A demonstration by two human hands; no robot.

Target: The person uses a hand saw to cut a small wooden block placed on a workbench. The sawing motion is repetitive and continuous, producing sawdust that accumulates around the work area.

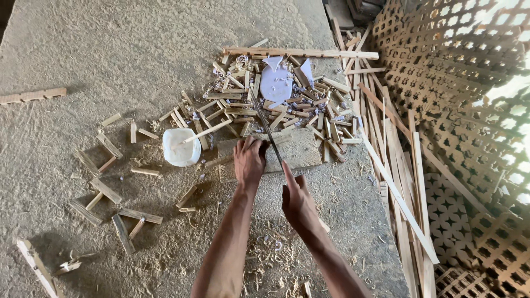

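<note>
You are gripping a long dark blade [269, 132] with your right hand [298, 203], fingers closed round its handle and the forefinger laid along the back. Your left hand [249, 160] is pressing down, fingers curled, on a small piece of wood that is mostly hidden under it, so I cannot tell its shape. That piece is resting on the flat wooden block [301, 150] just ahead of both hands. To the left of your left hand a white cup [180, 148] with a stick in it is standing very near. Beyond the block a heap of cut sticks [237, 105] is lying, and long slats [400, 193] are lying to your right. Judging from this, you are working best by keeping the left fingertips clear of the edge and the blade moving away from you.
</note>
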